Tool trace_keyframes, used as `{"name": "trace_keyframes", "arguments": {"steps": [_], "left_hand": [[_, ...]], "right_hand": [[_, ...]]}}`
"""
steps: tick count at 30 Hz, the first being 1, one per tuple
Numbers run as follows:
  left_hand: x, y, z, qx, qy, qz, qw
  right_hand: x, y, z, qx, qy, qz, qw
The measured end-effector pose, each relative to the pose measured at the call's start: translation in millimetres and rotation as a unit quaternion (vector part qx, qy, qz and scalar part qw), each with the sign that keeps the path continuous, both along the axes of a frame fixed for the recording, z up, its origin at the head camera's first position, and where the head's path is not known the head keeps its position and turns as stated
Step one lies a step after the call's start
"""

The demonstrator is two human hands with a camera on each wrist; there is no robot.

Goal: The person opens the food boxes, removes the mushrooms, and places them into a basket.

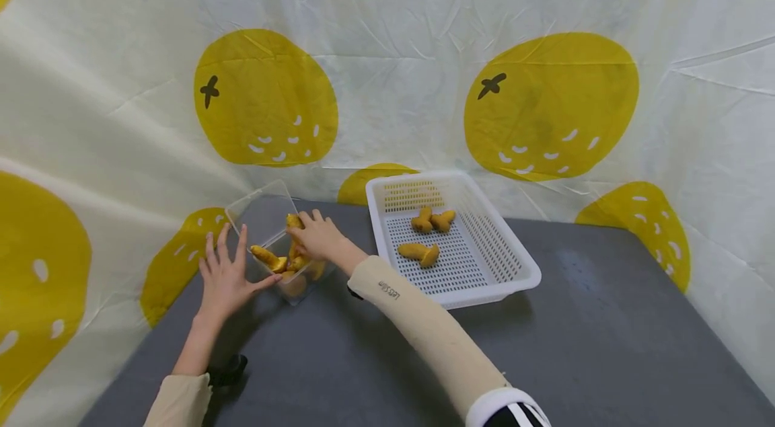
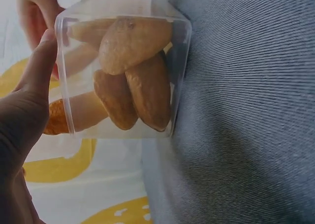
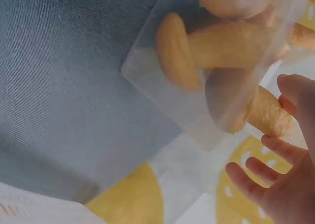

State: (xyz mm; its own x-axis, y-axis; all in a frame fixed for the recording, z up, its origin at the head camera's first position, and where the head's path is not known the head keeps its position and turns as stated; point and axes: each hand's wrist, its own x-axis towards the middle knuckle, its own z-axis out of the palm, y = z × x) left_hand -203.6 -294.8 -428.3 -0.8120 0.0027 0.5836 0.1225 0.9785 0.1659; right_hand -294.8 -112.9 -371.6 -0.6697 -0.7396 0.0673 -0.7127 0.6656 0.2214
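head view first, and there was the box point(image 1: 309, 282), set on the worktop point(image 1: 581, 346) near its far left corner, lid point(image 1: 266, 208) tipped up at the back. the left hand point(image 1: 224, 282) was on the left side, fingers spread wide, gripping nothing, thumb stretched across to the near rim. the right hand point(image 1: 317, 239) arched over the opposite rim, clearly the nearer one to the mushrooms point(image 1: 269, 257) heaped inside; its fingertips were too hidden here to judge. off to the right, by the worktop's far edge, sat the basket point(image 1: 484, 291) with three more mushrooms point(image 1: 418, 252): two together toward the far side, one nearer, lying crosswise, cap to the right. and there was print on the right sleeve point(image 1: 418, 326): "letsslim", as best it could be read.

over to the left wrist: the clear wall showed caps packed against one another, one end poking out past the rim. the left thumb just touched that rim. no label on the wall.

then the right wrist, and here was the crux, it seemed: one mushroom point(image 3: 268, 113) slanted through the box's mouth, cap inside, stem out over the rim, with the right thumb and index finger pinching that stem from either side, the other fingers spread clear. no writing could be made out on the box.
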Motion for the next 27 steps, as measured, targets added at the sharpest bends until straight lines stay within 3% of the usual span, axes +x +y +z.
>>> {"name": "trace_keyframes", "arguments": {"steps": [6, 16, 19, 27], "left_hand": [[-2.9, 1, 3.7, 0.008, -0.046, 0.013, 0.9988], [-0.5, -2, 7.9, 0.014, -0.069, 0.004, 0.9975], [-0.8, -2, 8.7, 0.017, -0.074, 0.001, 0.9971], [-1.4, -2, 9.4, 0.014, -0.082, 0.003, 0.9966]], "right_hand": [[5.9, 21, 26.8, -0.026, 0.042, 0.041, 0.998], [1.9, 94, 67.5, -0.103, 0.128, 0.079, 0.983], [-7.3, 125, 70.8, -0.114, 0.135, 0.062, 0.982], [-31.6, 203, 66.5, -0.118, 0.102, -0.037, 0.987]]}}
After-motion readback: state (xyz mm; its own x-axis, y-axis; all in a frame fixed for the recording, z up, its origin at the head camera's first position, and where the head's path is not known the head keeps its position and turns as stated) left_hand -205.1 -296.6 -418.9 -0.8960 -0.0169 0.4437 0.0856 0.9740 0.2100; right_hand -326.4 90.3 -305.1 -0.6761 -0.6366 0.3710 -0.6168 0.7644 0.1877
